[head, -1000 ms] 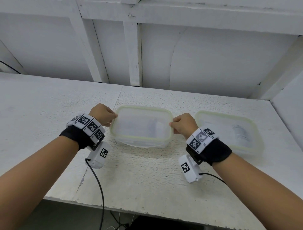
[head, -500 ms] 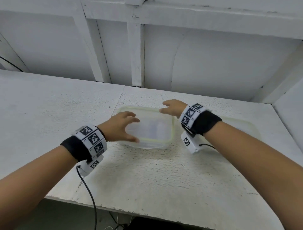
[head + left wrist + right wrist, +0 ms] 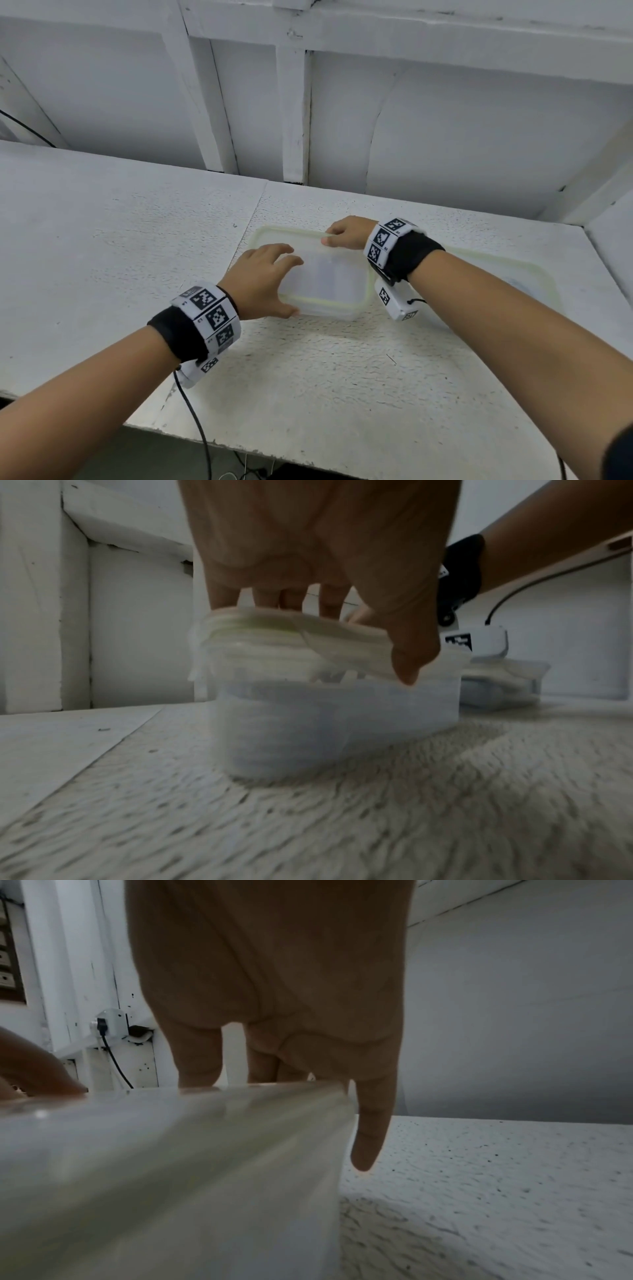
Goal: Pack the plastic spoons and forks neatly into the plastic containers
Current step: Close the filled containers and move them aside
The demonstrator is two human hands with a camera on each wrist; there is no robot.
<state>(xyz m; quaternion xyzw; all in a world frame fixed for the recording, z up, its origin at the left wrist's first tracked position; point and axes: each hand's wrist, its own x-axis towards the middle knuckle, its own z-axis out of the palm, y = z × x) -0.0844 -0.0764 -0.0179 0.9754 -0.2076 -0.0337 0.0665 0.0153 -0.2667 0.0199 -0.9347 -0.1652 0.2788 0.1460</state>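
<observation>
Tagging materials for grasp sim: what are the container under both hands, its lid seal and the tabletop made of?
Container: translucent, frosted-looking plastic; contents show only as blurs.
Lid seal: pale yellow-green band, probably silicone or rubber.
Tabletop: white-painted, rough, pitted and matte, chipped at the edge; base material unclear.

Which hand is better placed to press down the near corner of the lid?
Probably the left hand: it spans the lid's near-left corner, thumb at the near rim. The right hand holds the far edge.

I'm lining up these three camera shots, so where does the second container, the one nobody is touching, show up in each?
Head: second container, right of centre, partly behind the right forearm.
Left wrist, right side, behind the nearer container.
Right wrist: not in view.
Shared landmark: the nearer container's lid.
</observation>
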